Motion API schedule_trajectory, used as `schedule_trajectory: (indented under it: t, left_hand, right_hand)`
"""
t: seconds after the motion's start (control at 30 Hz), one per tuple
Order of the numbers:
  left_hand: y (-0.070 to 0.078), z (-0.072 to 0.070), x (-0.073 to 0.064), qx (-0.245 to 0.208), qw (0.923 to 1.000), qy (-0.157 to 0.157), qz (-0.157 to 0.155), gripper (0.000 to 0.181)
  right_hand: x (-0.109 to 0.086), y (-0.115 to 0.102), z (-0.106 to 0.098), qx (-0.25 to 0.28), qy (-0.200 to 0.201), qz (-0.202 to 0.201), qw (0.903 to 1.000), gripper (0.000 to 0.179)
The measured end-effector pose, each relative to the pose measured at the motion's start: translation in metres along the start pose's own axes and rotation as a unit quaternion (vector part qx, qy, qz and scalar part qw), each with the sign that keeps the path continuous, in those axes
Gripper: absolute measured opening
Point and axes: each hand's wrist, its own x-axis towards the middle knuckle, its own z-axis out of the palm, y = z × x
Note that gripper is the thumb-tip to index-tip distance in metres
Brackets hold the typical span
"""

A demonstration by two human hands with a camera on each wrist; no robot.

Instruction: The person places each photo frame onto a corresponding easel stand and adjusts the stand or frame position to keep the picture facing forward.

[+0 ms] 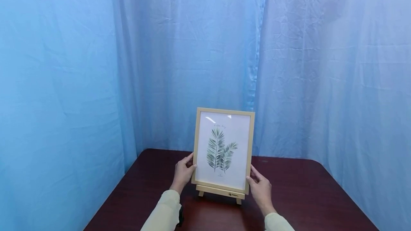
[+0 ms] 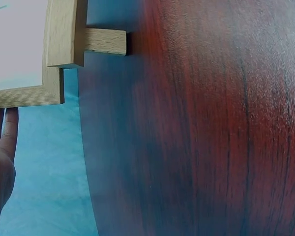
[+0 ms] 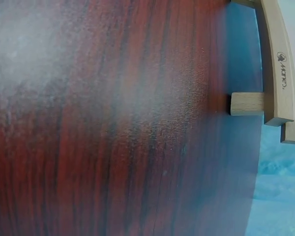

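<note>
A picture frame (image 1: 196, 142) in pale wood, with a print of two green fern-like leaves, stands on a small wooden easel (image 1: 219, 190), leaning slightly back. My left hand (image 1: 183, 174) grips its left side low down, thumb at the front edge and fingers reaching behind. On the opposite side my right hand (image 1: 260, 190) holds the lower right edge, thumb in front. The left wrist view shows the frame's corner (image 2: 27, 96) resting behind the easel's ledge (image 2: 66, 37). In the right wrist view, a printed logo marks the ledge (image 3: 277, 64); only a sliver of the hand shows.
The easel's short feet (image 3: 247, 103) rest on a dark red wood-grain table (image 1: 295, 188) with rounded far corners. Blue curtains (image 1: 192, 56) hang behind the table and along both its sides. Light glares off the tabletop near the easel.
</note>
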Motion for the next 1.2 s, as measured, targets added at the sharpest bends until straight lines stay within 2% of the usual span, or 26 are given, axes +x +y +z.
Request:
schedule_trajectory:
  t: [0.23,0.4,1.2]
  left_hand:
    - [-0.0003,0.0026,0.0007,0.006,1.0000,0.001,-0.002,0.054]
    - [-0.0019,0.0039,0.0017,0.007,0.9998,0.002,-0.018,0.054]
    - [-0.0078,0.0081,-0.0013,0.001,0.9995,0.000,-0.031,0.054]
  right_hand:
    - [0.0011,0.0013,-0.0014,0.001,-0.019,0.006,0.9998,0.050]
    - [0.0026,0.0012,-0.0008,-0.006,-0.033,0.013,0.9994,0.052]
    - [0.0068,0.0103,-0.0026,-0.010,-0.058,0.022,0.9980,0.050]
